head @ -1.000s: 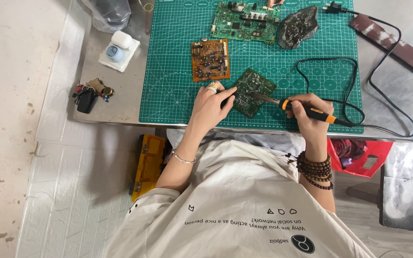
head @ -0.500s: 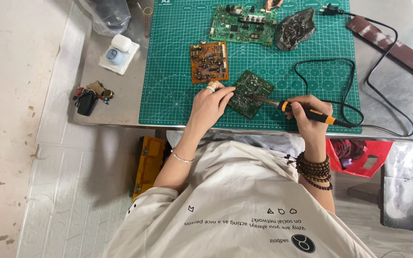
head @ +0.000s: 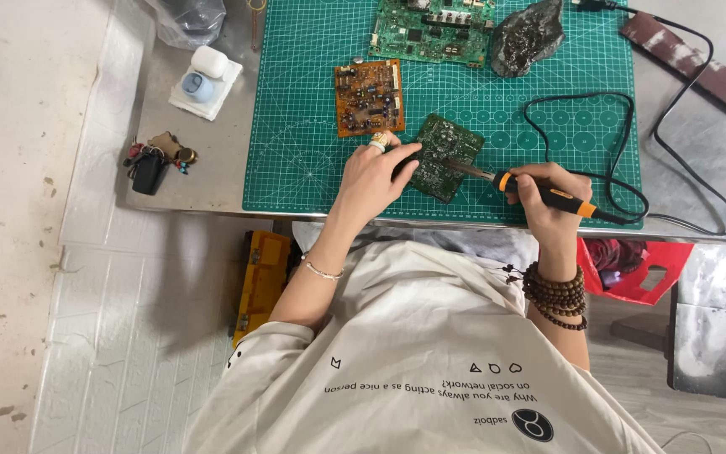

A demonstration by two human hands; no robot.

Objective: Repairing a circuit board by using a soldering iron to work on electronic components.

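Holding steady: left hand (head: 371, 178) still pins the dark green square circuit board (head: 440, 155) on the green cutting mat (head: 313, 126) near the counter's (head: 212, 181) front edge. Right hand (head: 548, 197), closed round the orange-and-black soldering iron (head: 539, 192), keeps its tip on the board; nothing has shifted.

Dark green circuit board (head: 445, 156) lies flat on the green cutting mat, rotated diagonal, near the mat's front edge, left corner partly under the left hand. Soldering iron (head: 539, 192): black handle, orange collar, metal tip angled down-left, touching the board's right-middle area. Black cord runs off the handle's rear and loops on the mat.
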